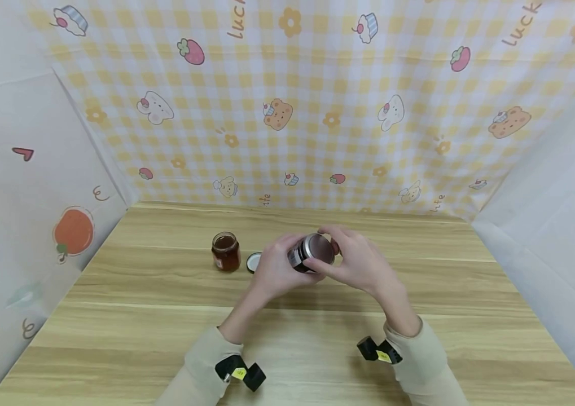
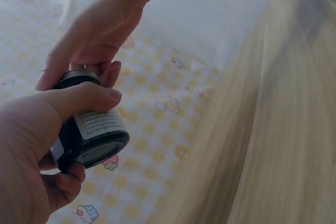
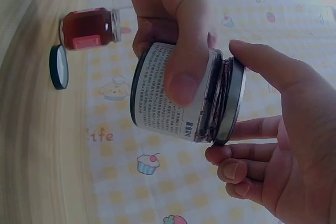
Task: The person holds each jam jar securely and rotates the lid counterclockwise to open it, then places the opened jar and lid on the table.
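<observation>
A dark glass jar (image 3: 157, 90) with a white printed label is held tilted above the table. My left hand (image 1: 282, 268) grips its body, the thumb lying across the label in the right wrist view. Fingers and thumb of my right hand (image 1: 355, 256) pinch the rim of the jar's metal lid (image 3: 231, 100). The lid sits on the jar's mouth; whether it is tight or loose I cannot tell. To the left, an open jar of reddish-brown contents (image 1: 226, 252) stands upright. Beside it a dark-rimmed lid (image 1: 254, 262) lies with its white inside up, partly hidden by my left hand.
The wooden table (image 1: 165, 338) meets a yellow checked cloth (image 1: 312, 152) at the back. White sheets hang on the left (image 1: 3, 225) and right (image 1: 561, 237). Black devices are strapped to both sleeves, on the left (image 1: 238, 372) and right (image 1: 381, 351).
</observation>
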